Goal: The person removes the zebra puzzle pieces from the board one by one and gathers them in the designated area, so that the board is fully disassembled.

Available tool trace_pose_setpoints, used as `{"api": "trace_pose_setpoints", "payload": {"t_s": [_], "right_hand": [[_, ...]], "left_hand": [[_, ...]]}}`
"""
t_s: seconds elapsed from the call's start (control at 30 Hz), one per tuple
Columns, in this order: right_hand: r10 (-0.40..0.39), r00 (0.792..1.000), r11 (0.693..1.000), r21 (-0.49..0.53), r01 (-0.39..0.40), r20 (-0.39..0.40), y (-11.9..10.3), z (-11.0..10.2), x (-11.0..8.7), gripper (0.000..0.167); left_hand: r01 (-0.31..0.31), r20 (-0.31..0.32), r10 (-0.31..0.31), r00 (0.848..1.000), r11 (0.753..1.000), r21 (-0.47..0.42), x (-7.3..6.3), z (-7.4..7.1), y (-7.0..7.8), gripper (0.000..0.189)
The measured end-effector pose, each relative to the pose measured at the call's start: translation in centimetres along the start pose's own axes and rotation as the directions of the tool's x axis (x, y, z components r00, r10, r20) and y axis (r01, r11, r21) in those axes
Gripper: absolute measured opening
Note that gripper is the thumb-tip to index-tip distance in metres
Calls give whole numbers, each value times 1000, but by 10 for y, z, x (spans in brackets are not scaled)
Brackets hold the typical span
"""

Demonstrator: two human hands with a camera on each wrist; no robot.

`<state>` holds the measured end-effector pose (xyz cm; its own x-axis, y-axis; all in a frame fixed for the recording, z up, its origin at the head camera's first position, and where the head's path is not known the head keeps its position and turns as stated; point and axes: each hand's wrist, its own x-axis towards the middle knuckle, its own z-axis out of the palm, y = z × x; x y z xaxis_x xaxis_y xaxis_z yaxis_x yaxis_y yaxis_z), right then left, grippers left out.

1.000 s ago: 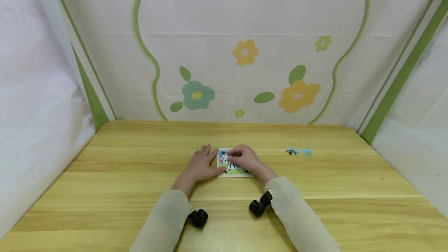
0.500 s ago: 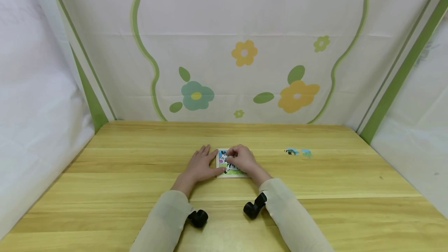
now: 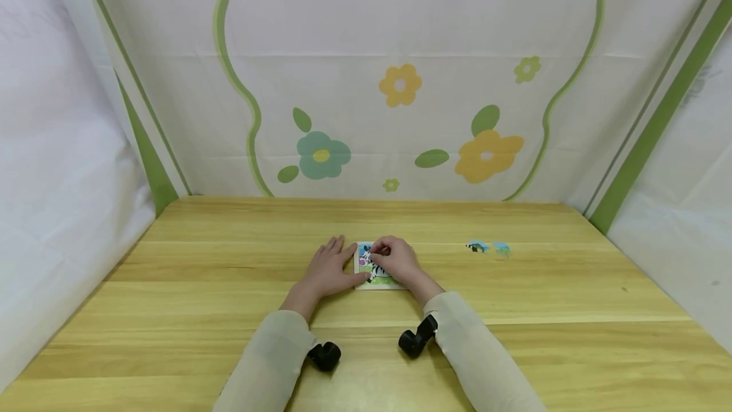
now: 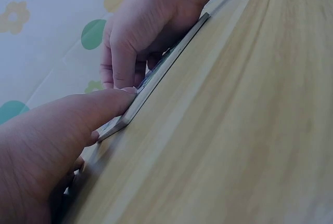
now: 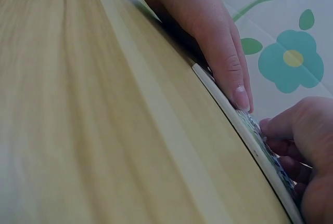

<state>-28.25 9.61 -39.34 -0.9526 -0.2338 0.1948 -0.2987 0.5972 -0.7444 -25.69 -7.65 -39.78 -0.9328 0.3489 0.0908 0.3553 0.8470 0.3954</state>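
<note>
A small framed zebra jigsaw puzzle [image 3: 382, 281] lies flat on the table, its pale edge [image 4: 161, 73] showing in the left wrist view. My left hand [image 3: 327, 270] rests at its left side, fingers spread and straight, thumb on the front left part of the frame. Over the picture, my right hand [image 3: 398, 262] has its fingers curled, with thumb and forefinger pinching at a puzzle piece near the zebra's head. The right wrist view shows the right thumb [image 5: 278, 125] low against the printed surface; the piece's outline is mostly hidden by the fingers. The right hand also covers the puzzle's right part.
Two loose puzzle pieces lie right of the puzzle: a blue and black one [image 3: 477, 247] and a blue-green one [image 3: 502, 249]. The wooden table [image 3: 229, 329] ends at a flower-printed cloth wall [image 3: 354, 113]. Black wrist cameras [image 3: 325, 357] hang inside both forearms.
Since one second ago my right hand and forearm have shifted slightly left over the puzzle, covering more of the zebra's body. My left hand and the loose pieces stay where they were.
</note>
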Motion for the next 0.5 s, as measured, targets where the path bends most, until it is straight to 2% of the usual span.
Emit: {"api": "trace_pose_setpoints", "payload": {"t_s": [0.23,0.5], "right_hand": [[-2,1000,1000,-31,2,5,0,0,1,27],[13,1000,997,-79,-12,17,-1,-1,2,26]], "left_hand": [[3,-1,-3,1000,1000,2,0,0,0,74],[9,10,-9,1000,1000,2,1,-2,1,74]]}}
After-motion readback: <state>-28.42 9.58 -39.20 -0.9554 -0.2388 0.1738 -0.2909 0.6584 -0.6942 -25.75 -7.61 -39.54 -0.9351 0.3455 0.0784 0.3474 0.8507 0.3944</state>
